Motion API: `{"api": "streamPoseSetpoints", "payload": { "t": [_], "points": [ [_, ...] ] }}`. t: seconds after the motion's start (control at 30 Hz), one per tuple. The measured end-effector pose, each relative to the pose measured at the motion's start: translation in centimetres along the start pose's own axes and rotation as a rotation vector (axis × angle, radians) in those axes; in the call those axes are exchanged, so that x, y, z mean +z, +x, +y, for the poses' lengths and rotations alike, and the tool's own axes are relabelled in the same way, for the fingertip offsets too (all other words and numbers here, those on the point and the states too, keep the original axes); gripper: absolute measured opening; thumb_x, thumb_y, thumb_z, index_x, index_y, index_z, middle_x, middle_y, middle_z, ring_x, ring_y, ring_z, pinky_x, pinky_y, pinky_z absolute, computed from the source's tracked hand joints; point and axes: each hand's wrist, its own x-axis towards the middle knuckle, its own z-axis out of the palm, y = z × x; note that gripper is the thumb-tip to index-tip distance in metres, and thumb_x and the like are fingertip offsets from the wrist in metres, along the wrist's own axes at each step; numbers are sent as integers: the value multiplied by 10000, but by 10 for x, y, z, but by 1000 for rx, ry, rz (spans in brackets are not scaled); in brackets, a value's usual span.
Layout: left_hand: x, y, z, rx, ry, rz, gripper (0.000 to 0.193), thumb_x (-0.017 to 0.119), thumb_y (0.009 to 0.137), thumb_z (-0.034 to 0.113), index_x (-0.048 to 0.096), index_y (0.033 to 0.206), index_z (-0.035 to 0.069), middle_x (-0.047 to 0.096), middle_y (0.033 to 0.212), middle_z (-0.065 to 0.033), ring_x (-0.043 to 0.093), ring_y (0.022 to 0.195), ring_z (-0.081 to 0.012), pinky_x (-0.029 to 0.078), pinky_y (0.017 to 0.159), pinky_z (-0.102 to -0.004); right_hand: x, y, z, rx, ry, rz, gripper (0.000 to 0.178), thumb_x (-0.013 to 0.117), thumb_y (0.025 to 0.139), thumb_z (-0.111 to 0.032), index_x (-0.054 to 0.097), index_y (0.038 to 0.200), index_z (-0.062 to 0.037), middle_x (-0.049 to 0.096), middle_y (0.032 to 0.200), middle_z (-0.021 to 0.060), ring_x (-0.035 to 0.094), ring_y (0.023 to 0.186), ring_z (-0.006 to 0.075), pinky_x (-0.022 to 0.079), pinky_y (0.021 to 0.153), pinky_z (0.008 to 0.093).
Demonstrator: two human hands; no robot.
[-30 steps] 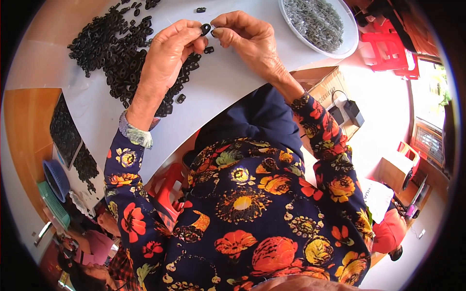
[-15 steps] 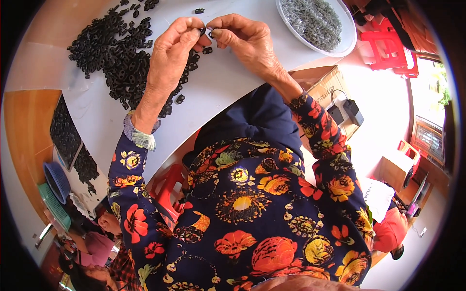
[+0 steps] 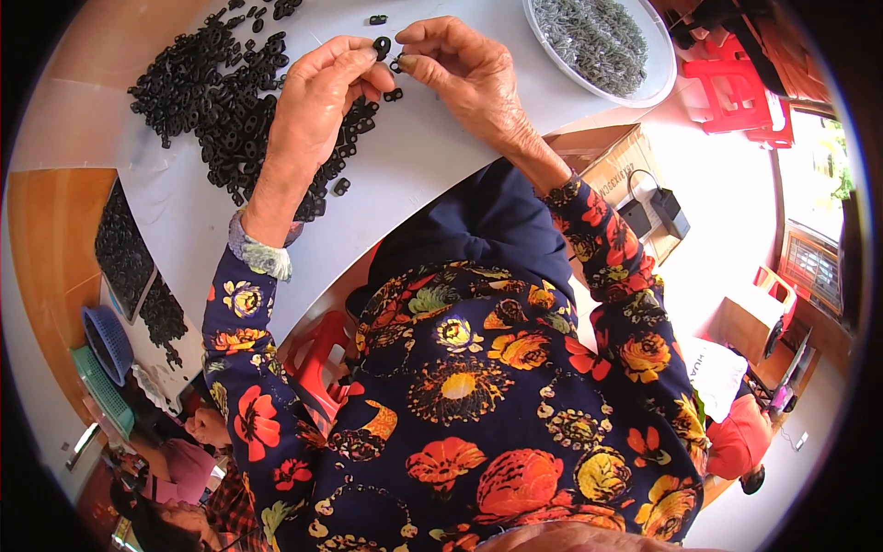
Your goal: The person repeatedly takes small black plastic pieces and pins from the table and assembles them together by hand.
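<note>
My left hand [image 3: 311, 103] pinches a small black plastic piece with two holes [image 3: 382, 48] between thumb and forefinger, held up above the table. Facing it from the right, my right hand [image 3: 467, 78] has its thumb and forefinger apart, with a gap between their tips. At that thumb tip shows a second black piece [image 3: 396, 64]; whether it lies on the table or touches the thumb I cannot tell. Under and left of my left hand spreads a pile of similar black pieces [image 3: 225, 120], partly hidden by the hand and wrist.
A round white tub [image 3: 664, 78] of small clear-grey parts stands at the table's right edge. The white table [image 3: 405, 166] curves along my lap. A cardboard box [image 3: 598, 152] is right of my knees. More black pieces [image 3: 124, 248] and baskets [image 3: 108, 345] are left; people sit behind.
My hands have drawn apart. The left has turned and shifted slightly left and down with its black piece, and the right thumb and forefinger have spread.
</note>
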Motion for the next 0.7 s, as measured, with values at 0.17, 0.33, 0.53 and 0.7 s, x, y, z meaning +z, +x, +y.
{"api": "streamPoseSetpoints", "payload": {
  "t": [0.17,0.33,0.53,0.7],
  "points": [
    [1,-1,5,10,42,-12,208,521,922,180,610,935,-7,642,757,-60,573,685,-103,449,665,-221,1,0,0,-1,13,14,218,633,851,-39,595,1063,-3,660,910,45,617,840,87,504,788,245],
    [4,2,10,101,261,-20,207,508,927,179,604,919,-3,639,725,-53,563,679,-87,449,655,-221,0,0,0,-3,15,25,218,626,847,-25,593,1062,-2,662,909,46,618,837,88,503,774,243],
    [7,5,19,140,468,-67,217,499,933,193,595,905,1,633,683,-40,537,626,-76,444,610,-226,1,0,0,-21,12,36,231,621,848,-19,597,1077,2,663,898,45,605,829,79,496,758,233],
    [13,8,18,168,537,-62,243,489,947,223,581,884,6,617,645,-32,511,594,-70,438,588,-227,1,-1,-3,-25,52,70,236,603,863,-9,600,1098,4,658,886,38,590,825,75,491,767,232]
  ]
}}
